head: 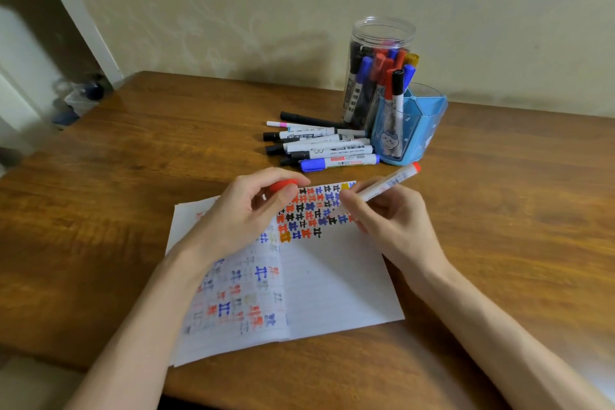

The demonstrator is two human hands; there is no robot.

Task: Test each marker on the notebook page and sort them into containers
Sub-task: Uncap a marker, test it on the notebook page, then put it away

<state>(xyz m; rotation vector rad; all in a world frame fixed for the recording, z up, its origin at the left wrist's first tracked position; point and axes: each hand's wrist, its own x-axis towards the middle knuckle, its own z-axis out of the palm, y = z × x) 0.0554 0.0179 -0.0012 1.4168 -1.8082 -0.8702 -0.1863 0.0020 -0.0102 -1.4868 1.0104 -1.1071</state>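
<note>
Holding 1 red marker — R hand, 1 cap — L hand

Right page: white, faint ruled lines; top band packed with repeated tally-like marks in red, blue, black, some orange, one yellow at the far corner
Left page: same marks, mostly faded to pale blue, pinkish red and grey; a few strong blue
Cap: red
Marker over the page: white barrel, small print, red end
Loose markers: white barrels, black caps; blue-capped marker; slim pen with pink band; black pen
Jar: clear; caps inside black, blue, red, one yellow
Holder: light blue, cartoon figure print
Table: brown, wood grain
Wall: cream, faint floral pattern
</note>
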